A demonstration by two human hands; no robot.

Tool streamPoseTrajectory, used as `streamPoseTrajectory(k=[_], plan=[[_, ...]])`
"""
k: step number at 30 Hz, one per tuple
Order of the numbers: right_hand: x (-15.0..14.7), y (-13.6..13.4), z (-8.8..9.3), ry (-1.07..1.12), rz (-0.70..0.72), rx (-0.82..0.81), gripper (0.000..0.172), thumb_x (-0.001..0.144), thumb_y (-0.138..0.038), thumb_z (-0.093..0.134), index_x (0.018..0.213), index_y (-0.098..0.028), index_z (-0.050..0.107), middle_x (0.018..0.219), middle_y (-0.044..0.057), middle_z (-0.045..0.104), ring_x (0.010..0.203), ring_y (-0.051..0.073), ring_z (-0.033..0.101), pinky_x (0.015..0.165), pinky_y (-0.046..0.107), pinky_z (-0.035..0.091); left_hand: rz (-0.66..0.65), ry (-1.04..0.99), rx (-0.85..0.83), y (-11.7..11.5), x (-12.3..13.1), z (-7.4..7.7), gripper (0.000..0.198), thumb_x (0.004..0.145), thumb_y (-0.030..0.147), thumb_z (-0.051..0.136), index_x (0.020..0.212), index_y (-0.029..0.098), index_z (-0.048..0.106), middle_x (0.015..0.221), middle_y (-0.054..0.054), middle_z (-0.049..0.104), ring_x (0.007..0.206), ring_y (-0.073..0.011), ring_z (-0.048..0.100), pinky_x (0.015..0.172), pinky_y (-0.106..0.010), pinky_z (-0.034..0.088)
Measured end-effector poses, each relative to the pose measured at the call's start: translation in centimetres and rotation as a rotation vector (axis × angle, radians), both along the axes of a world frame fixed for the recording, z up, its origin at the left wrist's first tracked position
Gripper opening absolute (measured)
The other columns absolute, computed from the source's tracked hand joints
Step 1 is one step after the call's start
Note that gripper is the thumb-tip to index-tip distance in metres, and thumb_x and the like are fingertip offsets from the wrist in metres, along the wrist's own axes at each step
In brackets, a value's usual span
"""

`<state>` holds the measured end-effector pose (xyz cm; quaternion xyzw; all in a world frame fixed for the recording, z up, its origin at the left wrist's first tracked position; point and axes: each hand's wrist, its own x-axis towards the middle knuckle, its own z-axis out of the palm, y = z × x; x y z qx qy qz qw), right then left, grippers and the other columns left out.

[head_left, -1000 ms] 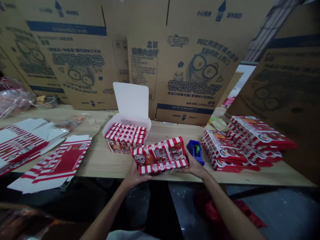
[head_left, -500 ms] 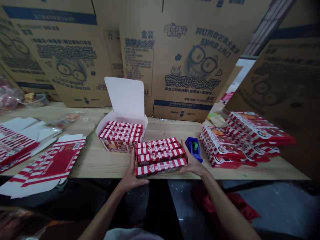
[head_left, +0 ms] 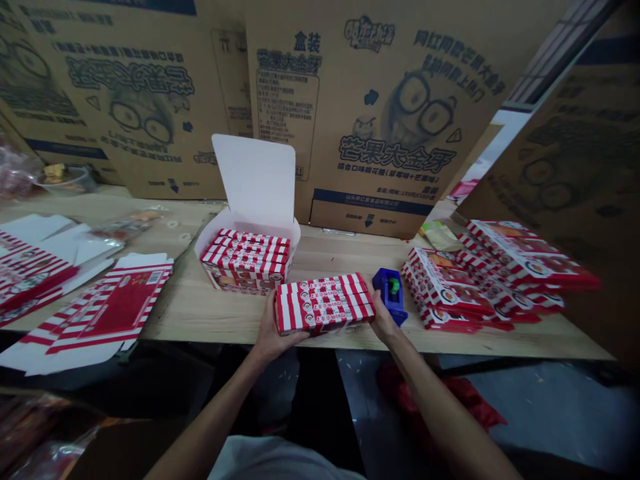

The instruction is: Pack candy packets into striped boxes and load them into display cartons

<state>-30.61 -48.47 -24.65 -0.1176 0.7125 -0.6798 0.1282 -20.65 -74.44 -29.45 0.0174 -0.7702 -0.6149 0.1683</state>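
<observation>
Several slim red-and-white striped boxes (head_left: 325,301) stand on edge, pressed side by side into one block at the table's front edge. My left hand (head_left: 274,333) grips the block's left end, its thumb along the near side. At the right end, my right hand (head_left: 383,317) is closed against the block. Just behind and to the left is an open carton (head_left: 243,277), its white lid raised, with similar striped boxes in a row inside. A blue tape dispenser (head_left: 393,297) with a green core sits close to my right hand.
Stacks of striped boxes (head_left: 450,287) stand on the table's right side. Flattened striped cartons (head_left: 115,307) lie at the left, beside a clear plastic tub (head_left: 67,179). Large cardboard boxes (head_left: 380,120) wall off the back of the wooden table (head_left: 200,323).
The loosely spaced, uneven striped boxes are now squeezed together into an even block between my hands. The view has shifted slightly.
</observation>
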Motion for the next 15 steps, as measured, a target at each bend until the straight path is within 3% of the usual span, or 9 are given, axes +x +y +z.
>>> streamPoseTrajectory(k=[2, 6, 8, 10, 12, 15], plan=[[-0.5, 1.1, 1.7, 0.137, 0.078, 0.172, 0.094, 0.075, -0.082, 0.044, 0.15, -0.028, 0.029, 0.157, 0.007, 0.029, 0.148, 0.026, 0.018, 0.12, 0.045, 0.014, 0.0, -0.001, -0.004, -0.2, -0.1, 0.1, 0.116, 0.052, 0.042, 0.088, 0.146, 0.027, 0.022, 0.146, -0.015, 0.039, 0.137, -0.0383, 0.038, 0.114, -0.056, 0.029], [-1.2, 0.5, 6.5, 0.512, 0.369, 0.554, 0.125, 0.055, -0.07, 0.077, 0.154, -0.022, 0.018, 0.161, 0.013, 0.013, 0.149, 0.035, 0.001, 0.118, 0.054, -0.005, -0.012, 0.009, -0.019, -0.2, -0.3, -0.1, 0.116, 0.054, 0.041, 0.087, 0.147, 0.029, 0.018, 0.15, -0.015, 0.034, 0.141, -0.0381, 0.031, 0.116, -0.057, 0.024], [-1.6, -1.0, 8.0, 0.628, 0.581, 0.697, 0.131, 0.048, -0.066, 0.083, 0.154, -0.02, 0.021, 0.16, 0.017, 0.014, 0.147, 0.04, 0.003, 0.115, 0.058, -0.011, -0.026, 0.024, -0.016, -0.1, -0.3, -0.3, 0.12, 0.054, 0.042, 0.087, 0.148, 0.028, 0.014, 0.153, -0.016, 0.028, 0.143, -0.0389, 0.027, 0.117, -0.058, 0.022], [-2.1, -2.7, 8.6, 0.667, 0.718, 0.771, 0.127, 0.048, -0.066, 0.082, 0.152, -0.018, 0.027, 0.157, 0.02, 0.023, 0.145, 0.043, 0.012, 0.112, 0.062, -0.012, -0.049, 0.039, -0.019, -0.1, -0.3, -0.6, 0.124, 0.055, 0.044, 0.086, 0.15, 0.027, 0.009, 0.156, -0.017, 0.019, 0.145, -0.0397, 0.02, 0.118, -0.058, 0.018], [-2.4, -3.9, 8.4, 0.673, 0.762, 0.806, 0.127, 0.046, -0.065, 0.083, 0.15, -0.016, 0.031, 0.15, 0.023, 0.034, 0.14, 0.045, 0.023, 0.112, 0.064, -0.008, -0.07, 0.043, -0.028, -0.1, -0.3, -0.9, 0.127, 0.056, 0.046, 0.086, 0.151, 0.027, 0.004, 0.158, -0.017, 0.012, 0.146, -0.0398, 0.016, 0.118, -0.058, 0.016], [-2.5, -4.7, 7.7, 0.699, 0.776, 0.883, 0.132, 0.042, -0.064, 0.085, 0.15, -0.012, 0.031, 0.141, 0.026, 0.041, 0.132, 0.047, 0.034, 0.112, 0.066, 0.008, -0.096, 0.03, -0.029, -0.1, -0.2, -1.3, 0.13, 0.058, 0.046, 0.085, 0.152, 0.027, -0.003, 0.158, -0.018, 0.011, 0.146, -0.0398, 0.017, 0.117, -0.06, 0.017]])
